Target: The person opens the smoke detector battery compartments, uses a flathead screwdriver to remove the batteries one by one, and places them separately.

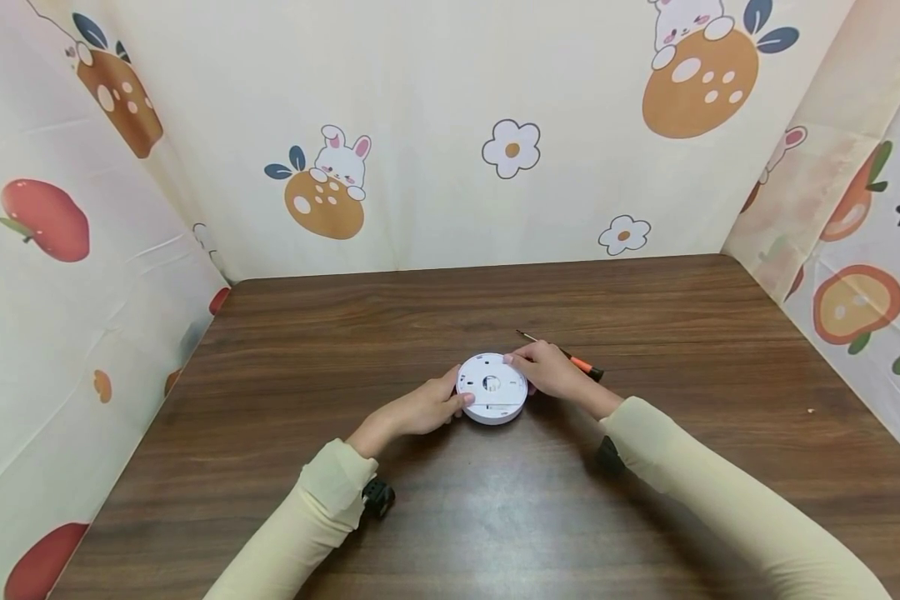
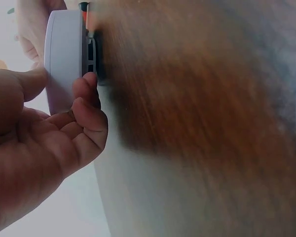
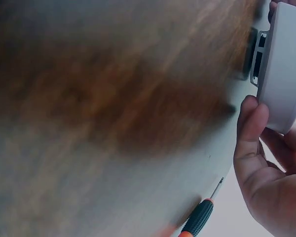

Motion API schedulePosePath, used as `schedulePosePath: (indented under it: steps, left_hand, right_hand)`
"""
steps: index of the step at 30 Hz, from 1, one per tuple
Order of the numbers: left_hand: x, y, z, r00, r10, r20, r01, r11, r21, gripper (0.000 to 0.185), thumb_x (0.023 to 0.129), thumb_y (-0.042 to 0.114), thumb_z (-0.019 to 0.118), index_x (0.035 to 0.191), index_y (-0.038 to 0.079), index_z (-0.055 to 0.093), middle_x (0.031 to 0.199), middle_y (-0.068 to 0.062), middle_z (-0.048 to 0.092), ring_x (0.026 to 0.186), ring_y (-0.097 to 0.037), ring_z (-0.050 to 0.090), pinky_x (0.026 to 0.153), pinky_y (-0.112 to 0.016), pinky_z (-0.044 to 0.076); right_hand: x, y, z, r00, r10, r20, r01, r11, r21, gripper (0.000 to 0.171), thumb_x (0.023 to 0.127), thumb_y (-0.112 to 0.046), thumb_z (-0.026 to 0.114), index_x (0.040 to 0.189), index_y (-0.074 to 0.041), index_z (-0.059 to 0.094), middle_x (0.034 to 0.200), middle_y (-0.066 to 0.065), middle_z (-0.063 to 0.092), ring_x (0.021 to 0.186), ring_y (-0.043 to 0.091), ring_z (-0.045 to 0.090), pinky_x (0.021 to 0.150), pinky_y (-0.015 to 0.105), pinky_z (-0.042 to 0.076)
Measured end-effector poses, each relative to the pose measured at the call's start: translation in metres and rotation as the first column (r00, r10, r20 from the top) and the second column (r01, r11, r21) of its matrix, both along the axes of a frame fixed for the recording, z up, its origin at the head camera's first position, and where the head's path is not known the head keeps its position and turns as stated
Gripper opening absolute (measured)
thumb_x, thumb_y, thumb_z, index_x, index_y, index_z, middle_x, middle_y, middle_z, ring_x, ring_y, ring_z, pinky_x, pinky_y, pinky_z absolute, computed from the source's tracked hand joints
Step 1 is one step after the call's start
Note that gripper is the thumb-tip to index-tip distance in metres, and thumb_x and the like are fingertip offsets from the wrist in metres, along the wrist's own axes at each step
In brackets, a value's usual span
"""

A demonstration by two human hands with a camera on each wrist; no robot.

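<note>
"What's at the left?"
"My left hand (image 1: 423, 406), left of the frame's centre, pinches a white round device (image 1: 492, 387) by its edge, thumb on top, fingers curled beneath."
"Where's the device?"
"Just below the middle of the frame, its grilled side facing the wooden table (image 1: 307, 358)."
"Further right?"
"My right hand (image 1: 551, 368) pinches the device's upper right edge; just beside that hand lies a screwdriver (image 1: 585, 366)."
</note>
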State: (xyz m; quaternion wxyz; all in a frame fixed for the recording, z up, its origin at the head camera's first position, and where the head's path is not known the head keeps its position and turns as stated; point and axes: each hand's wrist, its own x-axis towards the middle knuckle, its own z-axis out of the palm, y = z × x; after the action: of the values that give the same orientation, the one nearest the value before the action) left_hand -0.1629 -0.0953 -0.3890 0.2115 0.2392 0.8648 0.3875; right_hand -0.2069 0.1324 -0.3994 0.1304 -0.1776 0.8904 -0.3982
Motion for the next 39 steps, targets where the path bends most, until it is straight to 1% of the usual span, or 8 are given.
schedulePosePath:
  steps: [1, 4, 8, 13, 16, 20, 29, 39]
  left_hand:
    - [0.000, 0.000, 0.000, 1.000, 0.002, 0.000, -0.002, 1.000, -0.007, 0.045, 0.102, 0.017, 0.045, 0.140, -0.004, 0.030, 0.086, -0.012, 0.058, 0.075, -0.019, 0.055, 0.063, -0.030, 0.049]
    - [0.000, -0.001, 0.001, 1.000, 0.013, -0.015, -0.013, 0.999, -0.033, 0.052, 0.102, 0.019, 0.046, 0.145, -0.004, 0.026, 0.114, -0.020, 0.058, 0.104, -0.026, 0.056, 0.088, -0.038, 0.048]
    - [-0.001, -0.003, 0.000, 0.997, 0.039, -0.060, -0.041, 0.998, -0.043, 0.062, 0.100, 0.023, 0.051, 0.147, -0.005, 0.022, 0.141, -0.024, 0.037, 0.129, -0.029, 0.037, 0.109, -0.043, 0.030]
    - [-0.003, -0.004, -0.001, 0.993, 0.049, -0.108, -0.050, 0.999, -0.006, 0.070, 0.093, 0.026, 0.063, 0.146, -0.001, 0.028, 0.134, -0.019, 0.040, 0.119, -0.025, 0.040, 0.104, -0.040, 0.036]
    - [-0.004, -0.006, -0.002, 0.990, 0.031, -0.137, -0.029, 1.000, 0.011, 0.071, 0.087, 0.025, 0.070, 0.143, -0.001, 0.035, 0.132, -0.016, 0.043, 0.116, -0.023, 0.041, 0.100, -0.038, 0.038]
    - [-0.003, -0.007, -0.001, 0.987, 0.015, -0.162, -0.012, 1.000, 0.025, 0.074, 0.083, 0.023, 0.075, 0.140, -0.005, 0.038, 0.129, -0.018, 0.045, 0.113, -0.024, 0.043, 0.097, -0.037, 0.041]
    - [-0.002, -0.003, -0.002, 0.952, 0.014, -0.306, -0.008, 1.000, 0.019, 0.066, 0.082, 0.015, 0.077, 0.132, -0.011, 0.043, 0.123, -0.022, 0.051, 0.107, -0.027, 0.049, 0.094, -0.038, 0.044]
    - [-0.002, 0.002, -0.003, 0.952, 0.048, -0.303, -0.053, 0.999, -0.008, 0.065, 0.080, 0.013, 0.078, 0.131, -0.010, 0.045, 0.127, -0.022, 0.051, 0.118, -0.030, 0.048, 0.102, -0.041, 0.040]
  right_hand:
    - [0.000, 0.000, 0.000, 1.000, 0.000, -0.001, 0.000, 1.000, 0.002, 0.026, 0.100, -0.016, 0.051, 0.103, 0.003, 0.069, 0.059, 0.000, 0.054, 0.049, 0.014, 0.052, 0.045, 0.026, 0.045]
    - [0.000, -0.001, 0.002, 1.000, 0.001, -0.001, -0.001, 1.000, -0.001, 0.027, 0.100, -0.015, 0.052, 0.107, 0.004, 0.068, 0.062, 0.002, 0.056, 0.051, 0.014, 0.053, 0.046, 0.026, 0.047]
    - [-0.001, 0.001, 0.004, 1.000, 0.021, 0.005, -0.021, 0.999, -0.040, 0.033, 0.099, -0.020, 0.054, 0.118, 0.005, 0.063, 0.082, 0.008, 0.063, 0.065, 0.016, 0.058, 0.053, 0.028, 0.052]
    - [0.001, 0.010, 0.006, 0.989, 0.144, -0.017, -0.145, 0.986, -0.083, 0.047, 0.090, -0.025, 0.067, 0.128, -0.001, 0.054, 0.113, 0.012, 0.061, 0.095, 0.021, 0.061, 0.076, 0.032, 0.055]
    - [0.002, 0.016, 0.008, 0.969, 0.246, -0.030, -0.247, 0.963, -0.109, 0.057, 0.082, -0.019, 0.076, 0.130, -0.002, 0.050, 0.117, 0.013, 0.059, 0.100, 0.023, 0.060, 0.084, 0.033, 0.053]
    - [0.003, 0.021, 0.008, 0.946, 0.322, -0.024, -0.322, 0.935, -0.148, 0.064, 0.077, -0.012, 0.080, 0.130, 0.002, 0.048, 0.118, 0.017, 0.057, 0.100, 0.025, 0.058, 0.083, 0.035, 0.055]
    - [0.005, 0.023, 0.005, 0.954, 0.300, -0.018, -0.298, 0.940, -0.165, 0.062, 0.078, -0.010, 0.079, 0.130, 0.005, 0.049, 0.128, 0.021, 0.054, 0.105, 0.026, 0.058, 0.085, 0.032, 0.054]
    - [0.005, 0.025, 0.000, 0.956, 0.291, -0.029, -0.291, 0.935, -0.204, 0.061, 0.079, -0.008, 0.079, 0.130, 0.006, 0.049, 0.127, 0.021, 0.055, 0.103, 0.026, 0.060, 0.082, 0.031, 0.055]
